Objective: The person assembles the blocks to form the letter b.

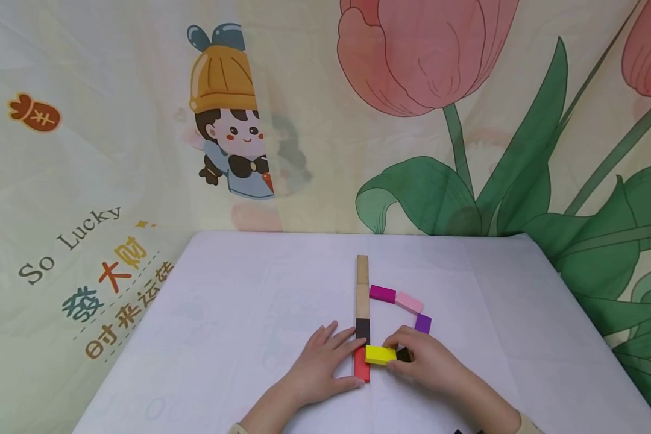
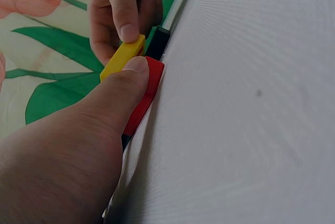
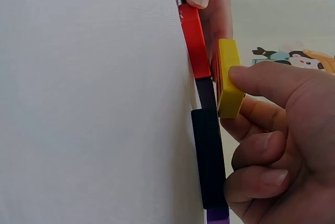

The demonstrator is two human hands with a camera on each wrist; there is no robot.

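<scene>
- Backdrop cloth (image 1: 87, 181) on the far left and behind: cartoon print, tulips, lettering; it runs right up to the table's far edge.
- Table (image 1: 239, 301), white cover. Left half is bare surface, so there is plenty of room on that side.
- Left hand (image 1: 320, 367): lies flat and relaxed with fingers extended, thumb tip pressing the near end of the red block (image 1: 361, 365), fingertips on the black block (image 1: 363, 330) just beyond it (steadying, not gripping).
- Straight column of blocks, long axis near-to-far: red nearest, then black, then two tan wood blocks (image 1: 362, 283) at the far end. Blocks lie end to end and touching.
- Yellow block (image 1: 380, 354): just right of the column, long axis left-to-right, its left end meeting the red/black stretch. In the wrist views it looks lifted on edge, not flat on the table.
- Right hand (image 1: 434, 361): pinches the yellow block, thumb on one long face, fingers on the other. It is the hand on that block; the left only touches the neighbouring red one.
- Under the right hand's fingers is another dark block (image 1: 404, 355), mostly hidden.
- Arc further right and far: magenta block (image 1: 382, 293), pink block (image 1: 409, 302), purple block (image 1: 423, 323), curving from column toward the right hand.
- Right part of the table past the arc is bare, with its edge well away.
</scene>
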